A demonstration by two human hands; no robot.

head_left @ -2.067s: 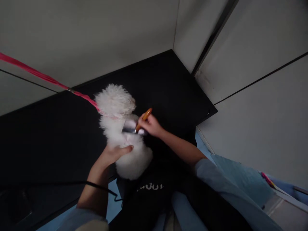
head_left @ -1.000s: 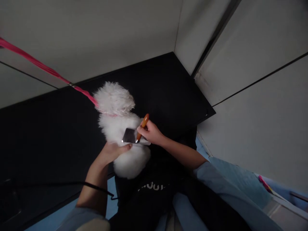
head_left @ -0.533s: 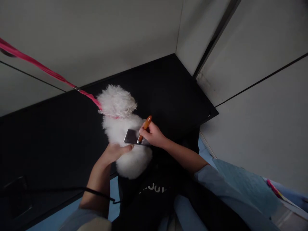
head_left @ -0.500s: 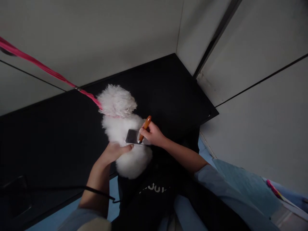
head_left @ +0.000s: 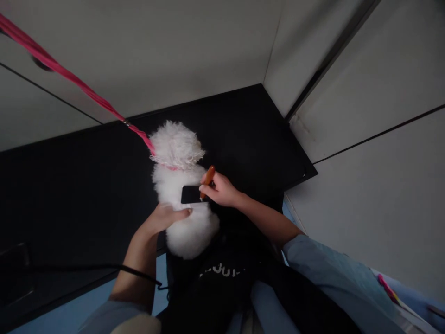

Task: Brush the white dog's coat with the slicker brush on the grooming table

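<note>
A fluffy white dog [head_left: 189, 232] is on a black table, its back toward me and its head at the far end. My right hand [head_left: 222, 189] grips the orange-brown handle of a slicker brush [head_left: 190, 194]. The brush's wide dark head lies against the fur of the dog's back, pins hidden. My left hand [head_left: 167, 218] holds the dog's left side just below the brush. Its thumb stretches across the back, while the other fingers are hidden by fur and the hand itself.
A pink leash [head_left: 93, 95] runs from the dog's neck to the upper left. The black table [head_left: 243, 130] stands against a pale wall [head_left: 167, 51]. A black cord [head_left: 86, 267] crosses near my left forearm. My black apron [head_left: 222, 297] touches the near side.
The slicker brush has moved slightly up the dog's back, and its head has tilted, now looking darker. My left hand keeps its place on the dog. The camera view has shifted a little.
</note>
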